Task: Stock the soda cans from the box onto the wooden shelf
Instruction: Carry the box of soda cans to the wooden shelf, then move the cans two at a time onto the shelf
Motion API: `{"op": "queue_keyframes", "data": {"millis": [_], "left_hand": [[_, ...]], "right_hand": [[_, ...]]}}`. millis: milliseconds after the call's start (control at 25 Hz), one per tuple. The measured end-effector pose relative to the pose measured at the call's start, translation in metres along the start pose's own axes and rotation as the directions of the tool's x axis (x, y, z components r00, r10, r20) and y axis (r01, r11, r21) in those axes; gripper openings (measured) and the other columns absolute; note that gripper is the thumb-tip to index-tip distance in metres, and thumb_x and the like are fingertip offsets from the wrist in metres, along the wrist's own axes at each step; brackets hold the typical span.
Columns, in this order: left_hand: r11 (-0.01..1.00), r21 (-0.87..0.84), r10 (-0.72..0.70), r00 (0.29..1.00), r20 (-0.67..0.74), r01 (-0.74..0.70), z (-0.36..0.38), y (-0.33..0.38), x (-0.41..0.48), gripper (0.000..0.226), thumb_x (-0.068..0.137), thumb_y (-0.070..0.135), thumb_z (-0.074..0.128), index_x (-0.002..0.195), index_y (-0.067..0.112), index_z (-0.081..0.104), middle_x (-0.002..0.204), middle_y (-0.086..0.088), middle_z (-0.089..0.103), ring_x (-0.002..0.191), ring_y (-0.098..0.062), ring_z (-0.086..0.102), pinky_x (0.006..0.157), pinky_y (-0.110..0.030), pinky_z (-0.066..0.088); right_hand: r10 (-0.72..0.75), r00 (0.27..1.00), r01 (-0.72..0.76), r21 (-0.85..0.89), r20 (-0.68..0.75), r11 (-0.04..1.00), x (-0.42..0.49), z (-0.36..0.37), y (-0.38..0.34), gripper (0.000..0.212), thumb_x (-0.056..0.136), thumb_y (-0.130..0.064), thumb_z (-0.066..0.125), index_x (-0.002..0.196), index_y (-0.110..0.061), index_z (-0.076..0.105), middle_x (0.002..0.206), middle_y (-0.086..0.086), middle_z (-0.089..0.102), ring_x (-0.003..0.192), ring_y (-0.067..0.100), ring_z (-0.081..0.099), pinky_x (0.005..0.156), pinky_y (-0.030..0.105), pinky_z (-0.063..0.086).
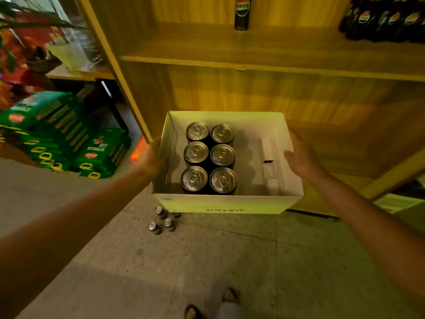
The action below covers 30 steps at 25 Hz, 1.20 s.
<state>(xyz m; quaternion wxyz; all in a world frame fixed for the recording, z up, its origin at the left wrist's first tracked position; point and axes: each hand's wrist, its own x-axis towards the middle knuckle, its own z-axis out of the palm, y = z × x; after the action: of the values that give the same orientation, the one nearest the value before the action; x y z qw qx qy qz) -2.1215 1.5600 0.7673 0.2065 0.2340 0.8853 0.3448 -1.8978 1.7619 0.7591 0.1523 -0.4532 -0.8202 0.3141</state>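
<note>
a: what are the hands doing?
b: the left hand (150, 157) is flat against the left wall of the white cardboard box (220, 203), fingers wrapped to the far side, so i cannot tell how far they curl. the right hand (299, 155) is spread open against the right wall, thumb pointing inward over the rim. the box is held up between them in front of the wooden shelf (253, 61).
a: how many soda cans?
b: six soda cans (210, 157) stand upright in the box's left half, two columns of three, touching. one tall can (242, 12) stands alone on the shelf board above, and a row of dark bottles (386, 21) sits at its right end, too blurred to count.
a: anything below?
b: three small cans (162, 221) stand on the concrete floor (207, 261) under the box's near left corner, and green packages (69, 137) are stacked at left.
</note>
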Motion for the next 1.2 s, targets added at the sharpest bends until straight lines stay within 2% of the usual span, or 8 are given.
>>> {"op": "queue_keyframes", "data": {"millis": [80,160,240,360,560,680,840,1200], "left_hand": [[0.998,-0.055,0.001,0.999,0.035,0.001,0.01,-0.016,0.019,0.044,0.092,-0.001,0.041,0.135,0.01,0.041,0.084,0.003,0.053,0.073,-0.015,0.057,0.052,-0.006,0.046],[0.998,-0.058,0.013,1.0,0.022,-0.011,0.024,-0.033,0.036,0.045,0.09,-0.005,0.042,0.133,0.008,0.042,0.075,0.012,0.045,0.065,-0.009,0.05,0.041,-0.002,0.043],[0.998,-0.038,0.044,0.998,0.038,-0.042,0.04,-0.056,0.061,0.048,0.085,-0.008,0.045,0.131,0.005,0.044,0.083,0.006,0.053,0.074,-0.015,0.054,0.049,-0.007,0.048],[0.993,-0.118,0.043,0.994,0.105,-0.03,0.065,-0.098,0.089,0.06,0.075,0.0,0.048,0.133,0.012,0.044,0.116,-0.015,0.061,0.104,-0.031,0.06,0.081,-0.042,0.056],[0.998,-0.04,-0.031,0.986,0.166,0.038,0.101,-0.162,0.113,0.064,0.083,-0.011,0.042,0.141,0.016,0.034,0.131,-0.014,0.054,0.118,-0.031,0.052,0.095,-0.047,0.048],[0.999,-0.02,-0.032,0.976,0.216,0.037,0.128,-0.219,0.136,0.064,0.085,-0.01,0.04,0.141,0.019,0.033,0.13,-0.011,0.054,0.115,-0.027,0.052,0.093,-0.042,0.048],[0.998,-0.003,-0.054,0.967,0.248,0.056,0.179,-0.295,0.165,0.067,0.082,-0.009,0.041,0.139,0.026,0.035,0.13,-0.013,0.057,0.115,-0.033,0.055,0.091,-0.055,0.05],[0.999,-0.007,-0.036,0.961,0.274,0.039,0.348,-0.471,0.216,0.057,0.087,-0.009,0.04,0.138,0.018,0.038,0.118,-0.013,0.059,0.1,-0.02,0.052,0.084,-0.038,0.048]], "right_hand": [[0.038,0.999,-0.038,0.012,0.007,0.999,0.014,0.022,0.007,0.057,0.095,0.001,0.039,0.146,-0.011,0.019,0.153,0.013,0.027,0.139,0.031,0.029,0.111,0.039,0.029],[0.072,0.997,-0.072,-0.001,0.037,0.997,0.026,0.044,0.018,0.058,0.095,-0.001,0.039,0.147,-0.013,0.017,0.155,0.011,0.022,0.142,0.03,0.024,0.114,0.039,0.024],[0.104,0.994,-0.102,-0.048,0.033,0.994,0.037,0.072,0.031,0.057,0.096,-0.004,0.04,0.147,-0.013,0.018,0.154,0.012,0.025,0.14,0.032,0.027,0.113,0.041,0.026],[0.132,0.991,-0.129,-0.103,0.017,0.986,0.042,0.115,0.05,0.057,0.095,-0.006,0.043,0.147,-0.012,0.02,0.146,0.018,0.039,0.129,0.037,0.043,0.105,0.043,0.038],[0.205,0.979,-0.206,-0.097,-0.015,0.974,0.033,0.194,0.083,0.057,0.095,-0.006,0.043,0.147,-0.012,0.02,0.147,0.017,0.038,0.127,0.038,0.046,0.102,0.044,0.04],[0.227,0.974,-0.228,-0.067,-0.027,0.971,0.026,0.248,0.108,0.057,0.095,-0.005,0.043,0.147,-0.009,0.02,0.148,0.018,0.037,0.129,0.037,0.044,0.104,0.043,0.038],[0.29,0.957,-0.29,-0.081,-0.012,0.954,0.025,0.324,0.15,0.059,0.094,-0.004,0.043,0.147,-0.01,0.019,0.144,0.019,0.043,0.122,0.038,0.051,0.1,0.045,0.042],[0.342,0.94,-0.342,-0.031,0.014,0.939,0.029,0.52,0.319,0.057,0.094,-0.004,0.043,0.146,-0.011,0.021,0.143,0.017,0.044,0.128,0.034,0.046,0.104,0.045,0.039]]}}
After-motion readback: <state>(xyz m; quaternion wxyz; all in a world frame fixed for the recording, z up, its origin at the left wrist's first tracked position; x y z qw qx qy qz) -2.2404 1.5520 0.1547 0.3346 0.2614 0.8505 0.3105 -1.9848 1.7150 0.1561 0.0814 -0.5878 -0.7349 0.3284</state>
